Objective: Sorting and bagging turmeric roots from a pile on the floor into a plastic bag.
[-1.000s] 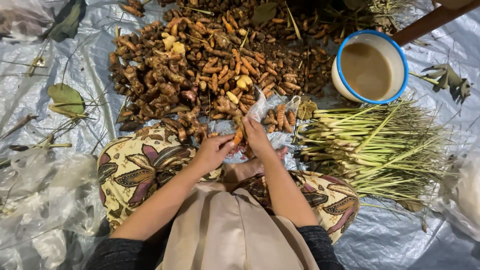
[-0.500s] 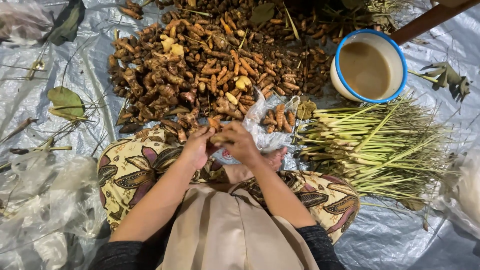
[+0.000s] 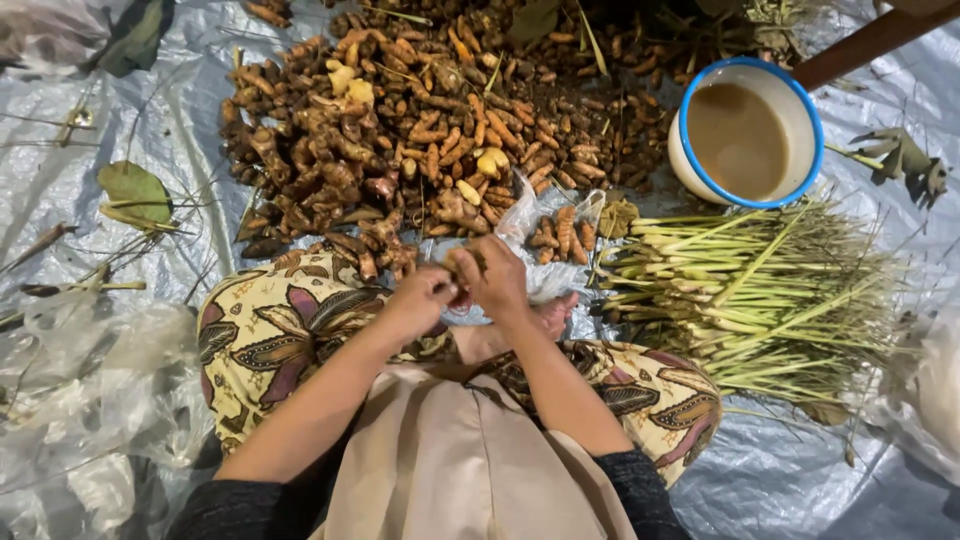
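My left hand (image 3: 422, 296) and my right hand (image 3: 492, 281) meet just above my lap, both closed on a small brown root piece (image 3: 464, 262) held between the fingers. Directly beyond them lies a big heap of brown and orange roots (image 3: 400, 140) on a grey plastic sheet. To the right of my hands a clear plastic bag (image 3: 550, 235) sits open with several orange roots inside. My patterned skirt (image 3: 270, 335) covers both knees below the hands.
A white enamel bowl (image 3: 800, 115) with a blue rim holds brownish liquid at the upper right. A bundle of lemongrass stalks (image 3: 760, 290) lies to the right. Crumpled clear plastic (image 3: 80, 400) lies at the left, with green leaves (image 3: 135, 190) on the sheet.
My hands have shifted slightly left and toward my lap, away from the plastic bag's opening, still closed together on a root piece.
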